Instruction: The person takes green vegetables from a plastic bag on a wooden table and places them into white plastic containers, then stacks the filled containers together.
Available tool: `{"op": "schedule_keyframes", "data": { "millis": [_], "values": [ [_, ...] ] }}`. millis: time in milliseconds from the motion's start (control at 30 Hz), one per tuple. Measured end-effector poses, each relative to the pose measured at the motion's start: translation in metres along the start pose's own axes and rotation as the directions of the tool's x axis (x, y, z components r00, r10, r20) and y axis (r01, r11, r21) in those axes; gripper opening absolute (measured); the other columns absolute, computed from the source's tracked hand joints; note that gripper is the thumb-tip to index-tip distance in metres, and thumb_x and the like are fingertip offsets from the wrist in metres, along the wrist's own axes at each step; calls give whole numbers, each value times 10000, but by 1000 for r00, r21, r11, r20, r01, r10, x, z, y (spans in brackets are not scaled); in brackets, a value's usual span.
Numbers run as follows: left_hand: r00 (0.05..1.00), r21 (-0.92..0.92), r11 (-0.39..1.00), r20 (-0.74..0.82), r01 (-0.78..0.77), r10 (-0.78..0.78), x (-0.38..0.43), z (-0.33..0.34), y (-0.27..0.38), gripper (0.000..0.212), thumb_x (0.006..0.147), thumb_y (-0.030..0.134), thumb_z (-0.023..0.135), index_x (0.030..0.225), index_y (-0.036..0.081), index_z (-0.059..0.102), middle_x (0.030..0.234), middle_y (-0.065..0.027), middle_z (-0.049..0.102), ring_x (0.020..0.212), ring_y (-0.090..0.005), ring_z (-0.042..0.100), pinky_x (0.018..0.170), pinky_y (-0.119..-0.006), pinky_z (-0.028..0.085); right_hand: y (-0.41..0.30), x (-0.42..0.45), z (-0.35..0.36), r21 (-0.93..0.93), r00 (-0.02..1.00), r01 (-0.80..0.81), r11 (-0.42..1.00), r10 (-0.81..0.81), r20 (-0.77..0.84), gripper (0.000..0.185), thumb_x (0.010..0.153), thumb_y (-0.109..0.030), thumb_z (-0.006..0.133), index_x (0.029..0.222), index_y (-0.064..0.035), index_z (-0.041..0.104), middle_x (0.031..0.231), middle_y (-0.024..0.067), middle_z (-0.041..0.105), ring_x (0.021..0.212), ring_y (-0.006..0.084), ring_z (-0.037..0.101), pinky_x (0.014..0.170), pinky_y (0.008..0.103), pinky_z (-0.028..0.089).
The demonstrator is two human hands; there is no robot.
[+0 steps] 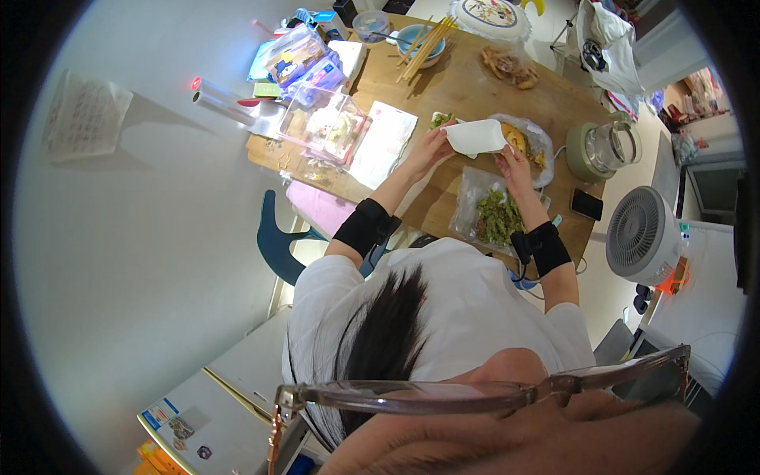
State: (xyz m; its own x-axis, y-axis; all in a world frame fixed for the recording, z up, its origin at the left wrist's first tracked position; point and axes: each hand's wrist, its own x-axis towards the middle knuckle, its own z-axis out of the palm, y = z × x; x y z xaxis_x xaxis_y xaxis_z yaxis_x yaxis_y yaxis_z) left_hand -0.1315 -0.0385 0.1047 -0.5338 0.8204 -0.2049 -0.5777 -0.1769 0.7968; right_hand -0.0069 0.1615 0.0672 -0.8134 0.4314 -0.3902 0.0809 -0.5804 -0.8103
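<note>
Between my two hands is a flat white rectangular piece (476, 136), perhaps a tray or lid, held over the wooden table. My left hand (436, 145) grips its left end, and my right hand (514, 164) grips its lower right corner. Behind it, some green leaves (440, 120) show at the left. To the right, a clear plastic bag (543, 133) holds yellow-brown food (515, 140), partly hidden. Leafy greens (500, 217) lie on a clear plastic bag (467, 208) below my right hand, next to my forearm.
Around the wooden table (463, 71) stand a clear plastic box (323, 124), a blue bowl (409, 37) with chopsticks (426, 50), a green appliance with a glass jug (585, 151), and a phone (586, 204). A fan (638, 234) stands right; a chair (276, 243) is left.
</note>
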Motion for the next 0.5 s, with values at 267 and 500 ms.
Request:
{"op": "schedule_keyframes", "data": {
  "millis": [267, 500],
  "values": [
    [998, -34, 999, -55, -7, 5, -4, 1, -6, 426, 913, 322, 374, 1254, 66, 380, 1185, -42, 479, 1062, -146, 475, 912, -296, 361, -7, -11, 22, 3, 999, 35, 999, -35, -21, 308, 831, -182, 569, 1099, -32, 541, 868, -7, 569, 729, 78, 524, 635, 214, 455],
    [994, -21, 999, -106, 34, -36, -7, -3, -9, 375, 914, 282, 375, 1212, 63, 435, 1167, -30, 499, 1044, -140, 481, 926, -291, 355, -4, -12, 27, -83, 994, 62, 995, -69, -85, 300, 807, -192, 606, 1057, -28, 579, 815, -9, 576, 668, 60, 503, 581, 191, 426]
  ]
}}
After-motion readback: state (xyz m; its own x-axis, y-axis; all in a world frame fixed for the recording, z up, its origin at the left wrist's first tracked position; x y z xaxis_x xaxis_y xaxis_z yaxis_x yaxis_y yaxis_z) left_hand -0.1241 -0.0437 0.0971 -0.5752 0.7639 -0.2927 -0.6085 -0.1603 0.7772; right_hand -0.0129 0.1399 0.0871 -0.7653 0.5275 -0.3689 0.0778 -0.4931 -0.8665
